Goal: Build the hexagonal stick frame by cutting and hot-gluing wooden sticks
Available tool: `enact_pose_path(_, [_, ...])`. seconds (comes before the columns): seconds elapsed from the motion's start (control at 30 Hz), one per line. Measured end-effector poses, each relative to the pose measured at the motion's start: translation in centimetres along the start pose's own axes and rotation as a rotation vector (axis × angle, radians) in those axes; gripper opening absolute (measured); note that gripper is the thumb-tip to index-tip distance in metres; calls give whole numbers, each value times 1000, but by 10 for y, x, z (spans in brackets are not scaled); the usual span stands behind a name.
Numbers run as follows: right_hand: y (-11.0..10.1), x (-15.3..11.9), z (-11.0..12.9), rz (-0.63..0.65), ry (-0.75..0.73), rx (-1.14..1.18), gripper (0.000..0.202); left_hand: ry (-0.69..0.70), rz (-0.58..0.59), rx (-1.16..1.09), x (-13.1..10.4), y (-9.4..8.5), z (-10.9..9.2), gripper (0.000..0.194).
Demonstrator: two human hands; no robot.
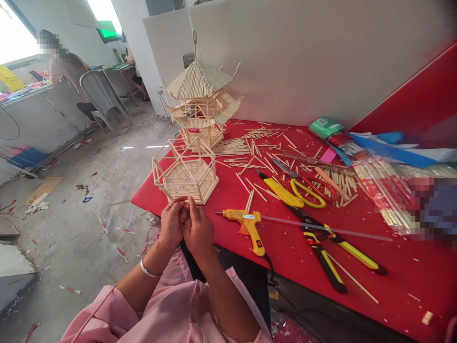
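My left hand and my right hand meet at the table's front edge, fingers curled and thumbs close together. Whatever lies between the fingertips, if anything, is too small or hidden to make out. Just beyond them a hexagonal frame of wooden sticks stands on the red table, with a floor of closely laid sticks. Behind it rises a stick-built pagoda model with two tiers of roofs. A yellow hot glue gun lies to the right of my right hand, a clear glue stick in its back.
Loose sticks cover the middle of the table. A yellow utility knife, yellow-handled scissors, cutters and packaged sticks lie to the right. A person sits near a grey chair at the far left.
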State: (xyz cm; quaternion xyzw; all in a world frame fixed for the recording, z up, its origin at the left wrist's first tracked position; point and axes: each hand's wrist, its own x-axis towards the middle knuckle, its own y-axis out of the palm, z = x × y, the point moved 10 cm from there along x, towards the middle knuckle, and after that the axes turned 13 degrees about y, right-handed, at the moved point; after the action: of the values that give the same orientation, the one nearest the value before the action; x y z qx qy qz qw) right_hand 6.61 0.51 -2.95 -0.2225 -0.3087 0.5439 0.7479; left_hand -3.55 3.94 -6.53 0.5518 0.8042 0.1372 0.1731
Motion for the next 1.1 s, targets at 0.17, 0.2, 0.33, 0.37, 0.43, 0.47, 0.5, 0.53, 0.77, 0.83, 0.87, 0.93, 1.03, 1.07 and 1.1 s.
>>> enact_pose_path(0.17, [0,1,0,1,1,-13,56,6,6,14,0,-1,0,15])
enact_pose_path(0.2, [0,1,0,0,-1,-12,57,4,4,17,1,-2,1,15])
enact_pose_path(0.33, [0,0,0,-16,-7,1,57,1,10,11,1,-2,2,20])
enact_pose_path(0.37, [0,0,0,-21,-8,4,57,3,13,4,1,-2,2,21])
enact_pose_path(0.43, [-2,-1,0,-43,-16,11,55,5,13,-13,1,-2,2,22])
enact_pose_path(0.47, [-3,-2,0,-61,-21,20,54,5,8,-22,1,-2,3,22])
enact_pose_path(0.5, [-5,-2,-1,-81,-26,36,52,3,4,-31,1,-2,3,22])
enact_pose_path(0.53, [-8,-3,-1,-102,-31,63,50,-1,-2,-39,0,-3,4,22])
enact_pose_path(0.77, [-21,-8,-2,-176,-70,299,31,-15,-3,-93,-6,-9,7,25])
enact_pose_path(0.83, [-25,-11,0,-152,-62,294,28,-7,-4,-103,-8,-12,6,26])
enact_pose_path(0.87, [-28,-13,1,-127,-53,282,28,3,-3,-103,-9,-14,5,25])
enact_pose_path(0.93, [-38,-15,2,-78,-31,236,28,28,13,-87,-12,-14,2,22])
enact_pose_path(1.03, [-66,-13,-1,-41,-8,92,26,73,55,-56,-16,-9,-3,17])
enact_pose_path(1.07, [-77,-9,-4,-31,4,27,24,84,65,-54,-17,-7,-4,18])
enact_pose_path(1.1, [-87,-2,-9,-8,22,-46,23,92,68,-58,-17,-5,-5,20])
